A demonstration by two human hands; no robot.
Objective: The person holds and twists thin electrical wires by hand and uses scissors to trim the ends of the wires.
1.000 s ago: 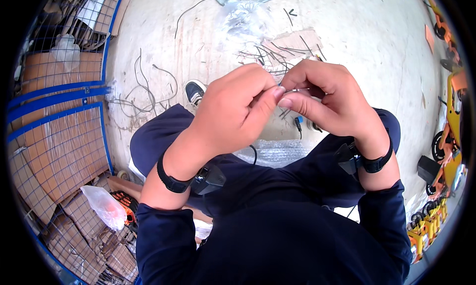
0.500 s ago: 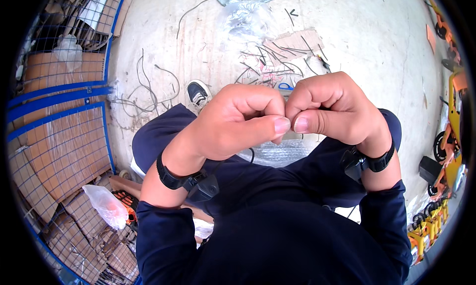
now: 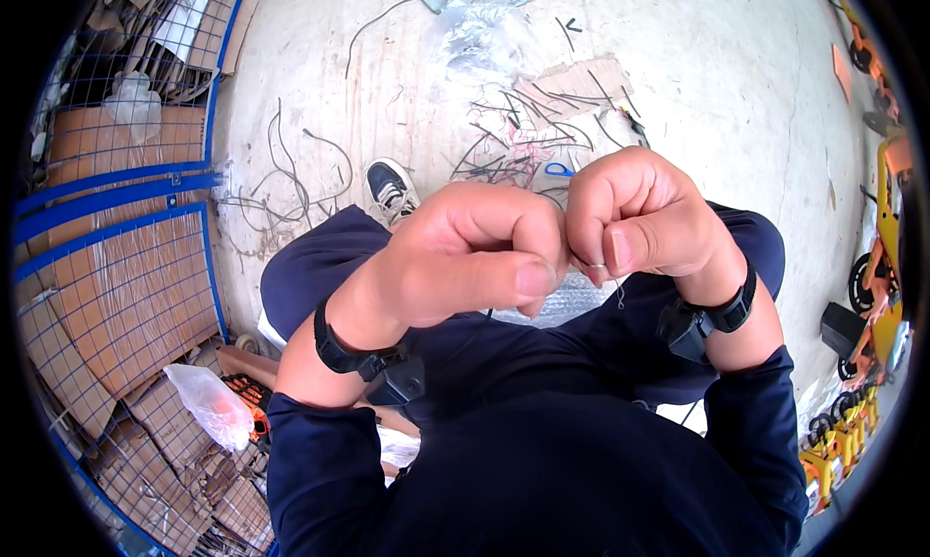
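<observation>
Pinching a thin grey metal wire (image 3: 593, 264) between my left hand (image 3: 475, 262) and right hand (image 3: 639, 218), both fists closed tight, above my lap. It seems light but springy and slippery, so I judge gripping near its end is best.

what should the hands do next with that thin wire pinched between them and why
Probably pull the two fists slowly apart, keeping the pinch. The left hand and right hand are pressed knuckle to knuckle, with only a short bit of thin wire showing between the thumbs, so there is too little exposed to work on.

Open floor (image 3: 717, 102) ahead, wire scraps (image 3: 513, 136) scattered, blue cage (image 3: 126, 266) left
</observation>
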